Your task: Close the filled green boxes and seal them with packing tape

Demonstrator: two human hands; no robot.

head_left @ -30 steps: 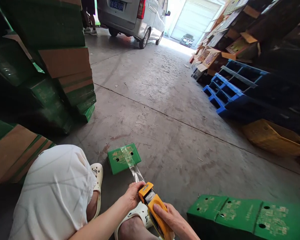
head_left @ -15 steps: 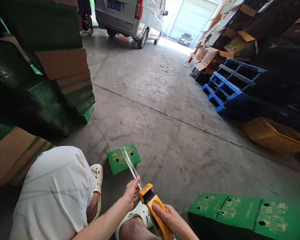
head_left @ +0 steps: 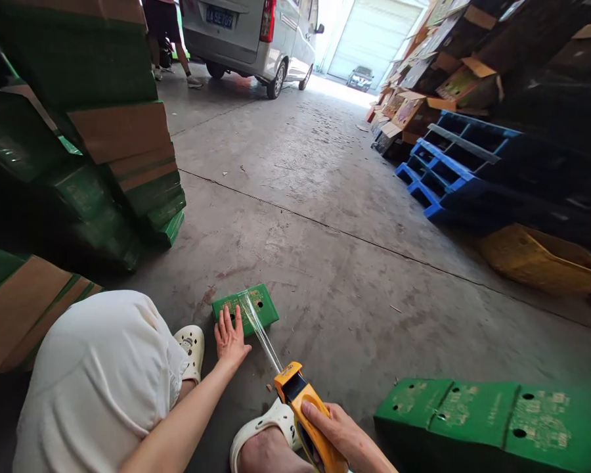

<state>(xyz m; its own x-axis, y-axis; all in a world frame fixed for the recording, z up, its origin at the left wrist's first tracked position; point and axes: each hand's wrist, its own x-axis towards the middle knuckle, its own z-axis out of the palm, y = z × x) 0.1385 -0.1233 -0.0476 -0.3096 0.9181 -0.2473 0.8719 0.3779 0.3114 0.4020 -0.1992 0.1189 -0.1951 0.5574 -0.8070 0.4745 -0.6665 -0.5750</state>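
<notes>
A small green carton (head_left: 268, 307) with gold print and round holes lies on the concrete floor in front of my feet. My left hand (head_left: 230, 338) rests on its near left part, fingers spread. In my right hand (head_left: 337, 430) is a yellow tape dispenser (head_left: 308, 407), the thumb along its side. A strip of clear packing tape (head_left: 263, 335) stretches taut from the top of the carton to the dispenser's head. The underside of the carton is hidden.
Green cartons (head_left: 477, 410) stand in a row at lower right; stacked cartons (head_left: 123, 138) rise on the left. Blue pallets (head_left: 438, 167), a yellow bin (head_left: 536, 259) and piled boxes line the right. Behind are a van (head_left: 236, 39) and a person's legs (head_left: 180, 49).
My left hand has left the tape near the dispenser and moved forward and left onto the carton. My right hand and the dispenser have hardly moved. The person by the van has stepped right.
</notes>
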